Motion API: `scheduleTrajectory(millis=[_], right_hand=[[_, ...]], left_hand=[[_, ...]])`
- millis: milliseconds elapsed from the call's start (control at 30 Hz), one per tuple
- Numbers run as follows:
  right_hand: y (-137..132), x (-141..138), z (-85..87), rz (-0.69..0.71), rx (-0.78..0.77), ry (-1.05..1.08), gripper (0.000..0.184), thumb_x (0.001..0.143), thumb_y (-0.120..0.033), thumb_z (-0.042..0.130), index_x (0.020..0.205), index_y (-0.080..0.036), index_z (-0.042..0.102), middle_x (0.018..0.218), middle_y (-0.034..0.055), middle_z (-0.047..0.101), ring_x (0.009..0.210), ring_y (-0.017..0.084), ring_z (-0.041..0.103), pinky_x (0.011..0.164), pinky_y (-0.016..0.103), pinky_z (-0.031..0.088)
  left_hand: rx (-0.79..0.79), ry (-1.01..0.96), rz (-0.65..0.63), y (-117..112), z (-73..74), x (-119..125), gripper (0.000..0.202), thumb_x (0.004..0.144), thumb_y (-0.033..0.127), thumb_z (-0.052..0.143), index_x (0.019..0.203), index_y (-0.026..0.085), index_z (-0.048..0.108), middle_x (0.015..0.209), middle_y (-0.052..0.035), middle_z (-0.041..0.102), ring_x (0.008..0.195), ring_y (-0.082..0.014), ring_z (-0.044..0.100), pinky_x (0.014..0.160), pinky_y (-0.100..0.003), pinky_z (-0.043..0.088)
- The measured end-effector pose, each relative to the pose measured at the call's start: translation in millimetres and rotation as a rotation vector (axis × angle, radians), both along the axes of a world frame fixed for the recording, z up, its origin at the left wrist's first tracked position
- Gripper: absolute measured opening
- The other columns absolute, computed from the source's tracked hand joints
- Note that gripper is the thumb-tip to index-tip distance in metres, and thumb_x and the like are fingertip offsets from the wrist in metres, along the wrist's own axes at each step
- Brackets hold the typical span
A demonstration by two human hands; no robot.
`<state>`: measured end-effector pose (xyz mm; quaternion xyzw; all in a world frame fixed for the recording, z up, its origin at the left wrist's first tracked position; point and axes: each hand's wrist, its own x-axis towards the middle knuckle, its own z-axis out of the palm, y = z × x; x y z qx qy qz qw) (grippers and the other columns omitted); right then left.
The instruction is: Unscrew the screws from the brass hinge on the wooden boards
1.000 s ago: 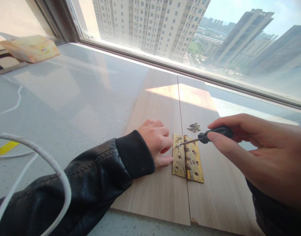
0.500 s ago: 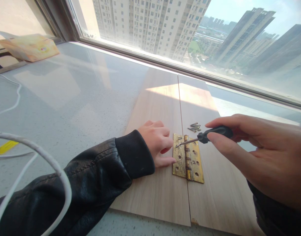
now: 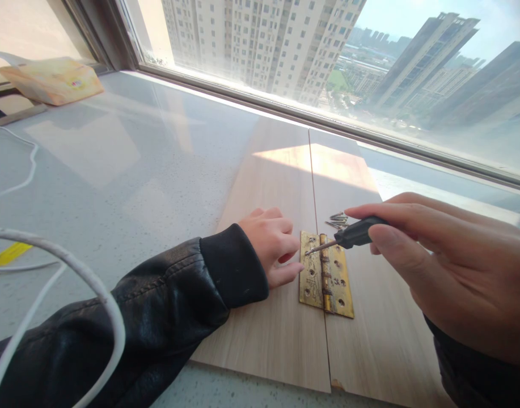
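Note:
A brass butt hinge (image 3: 312, 283) lies flat across the seam of two pale wooden boards. My right hand (image 3: 451, 272) grips a screwdriver (image 3: 362, 231) with a black handle. Its tip meets the hinge's left leaf near the second hole from the top, where a small shiny bit, perhaps a screw head, shows. Beside that leaf, my left hand (image 3: 274, 246) rests on the left board (image 3: 268, 334), fingers bent and thumb apart, the thumb tip at the leaf's edge. Its fingertips are partly hidden. Several loose screws (image 3: 338, 219) lie just above the hinge on the right board (image 3: 370, 340).
The boards sit on a speckled white sill (image 3: 157, 170) below a large window. White cables (image 3: 109, 300) loop over the left side, one with a yellow tag (image 3: 8, 254). A tissue pack (image 3: 51, 82) stands in the far left corner.
The screwdriver handle has turned and shifted slightly left, and my right thumb and forefinger have changed their place on it. My left hand stays where it was.

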<state>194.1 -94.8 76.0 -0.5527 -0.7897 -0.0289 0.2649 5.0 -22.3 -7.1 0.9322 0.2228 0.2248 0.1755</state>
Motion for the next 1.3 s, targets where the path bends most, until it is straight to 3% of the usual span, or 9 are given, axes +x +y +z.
scheduleTrajectory(millis=[133,200,300,400,533,667,933,1100,1300], right_hand=[[0.6,1.2,-4.0,-0.073,0.000,0.039,0.026,0.080,-0.050,0.062,0.073,-0.024,0.065,0.065,-0.0014,0.062,0.055,0.013,0.056,0.049,0.029,0.037],[0.3,0.5,-7.3,-0.102,0.017,0.107,0.028,0.076,-0.049,0.066,0.069,-0.022,0.064,0.062,-0.0010,0.062,0.053,0.013,0.055,0.047,0.029,0.037],[0.6,-4.0,-13.0,-0.113,0.050,0.190,0.019,0.077,-0.040,0.069,0.076,-0.021,0.067,0.063,-0.0004,0.062,0.056,0.013,0.056,0.050,0.030,0.040],[1.2,-9.8,-17.2,-0.155,0.059,0.316,0.014,0.077,-0.031,0.070,0.089,-0.024,0.070,0.058,-0.0036,0.056,0.050,0.010,0.048,0.047,0.028,0.038],[1.3,-9.5,-17.1,-0.125,-0.080,0.475,0.014,0.083,-0.028,0.063,0.094,-0.028,0.071,0.057,-0.0040,0.054,0.051,0.010,0.050,0.047,0.027,0.039],[0.5,-0.2,-11.6,-0.066,-0.135,0.387,0.026,0.090,-0.026,0.053,0.109,-0.033,0.069,0.056,-0.0042,0.055,0.050,0.010,0.051,0.046,0.025,0.041],[1.4,13.7,-2.1,-0.017,-0.061,0.135,0.022,0.085,-0.031,0.060,0.105,-0.037,0.068,0.072,-0.0040,0.065,0.053,0.008,0.053,0.062,0.026,0.048],[3.2,21.2,-2.1,-0.092,-0.061,0.115,0.019,0.081,-0.041,0.064,0.095,-0.029,0.067,0.062,-0.0034,0.062,0.047,0.009,0.055,0.047,0.025,0.045],[1.5,16.4,-5.9,-0.096,-0.014,0.113,0.025,0.074,-0.047,0.070,0.078,-0.023,0.062,0.063,0.0008,0.068,0.045,0.013,0.059,0.036,0.025,0.037]], left_hand=[[0.008,-0.004,0.010,-0.3,-0.2,0.2,0.030,0.078,0.037,0.059,0.057,0.015,0.057,0.069,-0.0029,0.057,0.074,-0.0177,0.048,0.066,-0.032,0.033],[0.010,-0.005,0.015,-0.5,-0.3,0.3,0.030,0.078,0.037,0.059,0.057,0.015,0.057,0.069,-0.0027,0.057,0.074,-0.0178,0.049,0.066,-0.032,0.033],[0.014,-0.007,0.016,-0.5,-0.4,0.3,0.029,0.078,0.037,0.059,0.058,0.016,0.057,0.069,-0.0025,0.057,0.074,-0.0179,0.049,0.066,-0.032,0.034],[0.018,-0.002,0.016,-0.2,-0.6,0.2,0.029,0.078,0.036,0.059,0.058,0.016,0.057,0.069,-0.0026,0.057,0.074,-0.0179,0.049,0.066,-0.032,0.034],[0.008,-0.018,0.016,0.2,-1.7,0.2,0.028,0.078,0.036,0.059,0.058,0.016,0.058,0.068,-0.0024,0.057,0.074,-0.0181,0.049,0.066,-0.032,0.034],[0.003,-0.026,0.018,0.1,-2.6,0.5,0.027,0.077,0.035,0.060,0.058,0.016,0.058,0.068,-0.0024,0.058,0.074,-0.0183,0.049,0.067,-0.033,0.034],[0.006,-0.023,0.020,0.1,-2.6,1.0,0.029,0.078,0.036,0.058,0.057,0.016,0.057,0.068,-0.0027,0.057,0.074,-0.0180,0.049,0.066,-0.032,0.034],[0.006,-0.019,0.023,0.4,-2.2,1.0,0.029,0.078,0.036,0.058,0.058,0.016,0.058,0.068,-0.0030,0.058,0.074,-0.0181,0.049,0.066,-0.032,0.035],[0.013,-0.014,0.026,-0.1,-1.4,1.7,0.029,0.078,0.036,0.058,0.057,0.016,0.058,0.067,-0.0028,0.057,0.073,-0.0180,0.050,0.066,-0.032,0.035]])
